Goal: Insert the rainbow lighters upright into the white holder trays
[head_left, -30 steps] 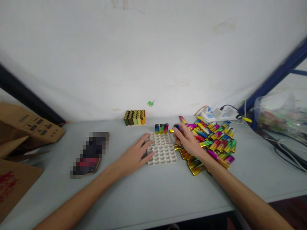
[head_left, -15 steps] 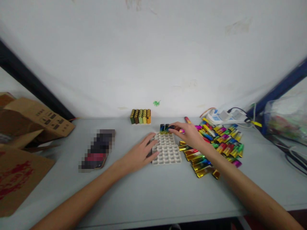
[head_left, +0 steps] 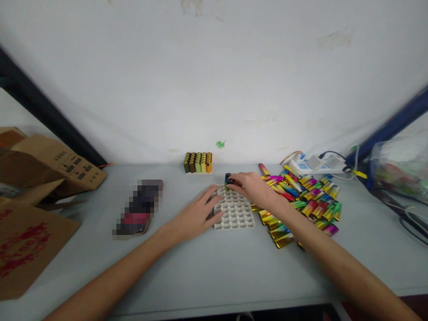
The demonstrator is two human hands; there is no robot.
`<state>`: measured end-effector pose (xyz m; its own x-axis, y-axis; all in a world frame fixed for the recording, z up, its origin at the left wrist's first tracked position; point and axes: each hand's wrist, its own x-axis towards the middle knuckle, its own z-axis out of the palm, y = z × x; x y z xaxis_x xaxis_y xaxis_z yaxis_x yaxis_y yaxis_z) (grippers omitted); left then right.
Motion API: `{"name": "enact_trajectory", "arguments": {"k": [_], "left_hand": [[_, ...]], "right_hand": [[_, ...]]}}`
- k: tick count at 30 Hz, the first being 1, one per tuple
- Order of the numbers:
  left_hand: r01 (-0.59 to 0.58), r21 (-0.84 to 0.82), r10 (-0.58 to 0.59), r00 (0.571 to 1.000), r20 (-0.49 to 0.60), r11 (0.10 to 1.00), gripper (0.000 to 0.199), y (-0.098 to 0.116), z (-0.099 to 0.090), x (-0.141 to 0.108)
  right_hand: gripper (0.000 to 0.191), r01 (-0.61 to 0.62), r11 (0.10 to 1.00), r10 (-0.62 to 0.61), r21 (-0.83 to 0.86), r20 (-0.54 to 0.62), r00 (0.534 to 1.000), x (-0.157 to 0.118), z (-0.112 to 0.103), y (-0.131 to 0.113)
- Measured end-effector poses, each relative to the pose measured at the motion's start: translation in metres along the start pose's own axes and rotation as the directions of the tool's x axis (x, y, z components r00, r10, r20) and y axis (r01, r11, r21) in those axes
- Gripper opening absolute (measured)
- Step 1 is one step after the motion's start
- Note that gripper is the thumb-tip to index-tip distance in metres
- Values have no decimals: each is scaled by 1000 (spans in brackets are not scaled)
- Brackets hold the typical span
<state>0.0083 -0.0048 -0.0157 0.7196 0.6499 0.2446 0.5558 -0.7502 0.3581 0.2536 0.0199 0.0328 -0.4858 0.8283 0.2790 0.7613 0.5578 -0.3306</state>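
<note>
A white tray (head_left: 234, 217) with rows of square holes lies in the middle of the table. At its left edge rests my left hand (head_left: 194, 217), open, fingers spread and touching the rim. My right hand (head_left: 251, 186) is over the tray's far end, fingers pinched on a dark lighter (head_left: 230, 181) that they mostly cover. A blue and gold lighter (head_left: 228, 177) stands upright in the far row beside those fingertips. To the right lies a loose pile of shiny multicoloured lighters (head_left: 309, 207), partly behind my right forearm.
Near the wall stands a filled block of lighters (head_left: 198, 162). A blurred-out phone (head_left: 138, 207) lies left. Open cardboard boxes (head_left: 36, 245) take up the left side. A power strip (head_left: 316, 165) with cables and a plastic bag (head_left: 399, 169) are at the right.
My right hand has come lower and slightly left over the far row, bringing the lighter down to the tray. My left hand stays at the tray's edge. The view has shifted a little.
</note>
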Motion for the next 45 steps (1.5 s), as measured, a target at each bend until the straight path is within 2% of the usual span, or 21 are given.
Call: {"name": "enact_trajectory", "arguments": {"k": [5, 9, 12, 15, 18, 21, 25, 27, 31, 34, 39, 45], "left_hand": [[-17, 4, 17, 1000, -8, 1000, 40, -3, 1, -1], [-16, 21, 16, 1000, 9, 1000, 41, -5, 3, -2], [-21, 19, 21, 1000, 11, 1000, 41, -6, 3, -2], [-20, 12, 19, 1000, 7, 1000, 41, -6, 2, -1], [-13, 4, 13, 1000, 3, 1000, 39, -5, 1, 0], [-16, 5, 16, 1000, 4, 1000, 39, -4, 0, 0], [-22, 2, 22, 1000, 6, 1000, 39, -5, 0, 0], [-20, 0, 20, 1000, -3, 1000, 39, -5, 0, 0], [-18, 7, 18, 1000, 9, 1000, 39, -4, -2, 1], [-12, 14, 12, 1000, 20, 1000, 38, -2, -3, 2], [-11, 10, 11, 1000, 5, 1000, 38, -3, -2, 2], [-9, 13, 9, 1000, 13, 1000, 38, -3, -2, 1]], "right_hand": [[39, -113, 993, 117, 45, -93, 989, -7, 10, -4], [28, -122, 986, 139, 113, -158, 978, -16, -7, 8], [20, -200, 977, 210, 74, -184, 960, -28, -27, 36], [20, -283, 958, 270, -36, -202, 941, -45, -42, 77], [23, -302, 948, 289, -97, -126, 949, -62, -49, 111], [25, -274, 957, 269, -95, -56, 961, -74, -53, 123], [30, -227, 966, 221, -125, -57, 974, -81, -63, 121], [33, -269, 956, 266, -112, -41, 963, -86, -69, 120], [33, -405, 914, 401, -3, 146, 904, -94, -75, 117], [31, -394, 918, 372, 47, 246, 895, -93, -70, 111], [35, -339, 931, 306, 138, 216, 927, -87, -60, 100], [36, -344, 916, 324, 207, 126, 938, -81, -61, 86]]}}
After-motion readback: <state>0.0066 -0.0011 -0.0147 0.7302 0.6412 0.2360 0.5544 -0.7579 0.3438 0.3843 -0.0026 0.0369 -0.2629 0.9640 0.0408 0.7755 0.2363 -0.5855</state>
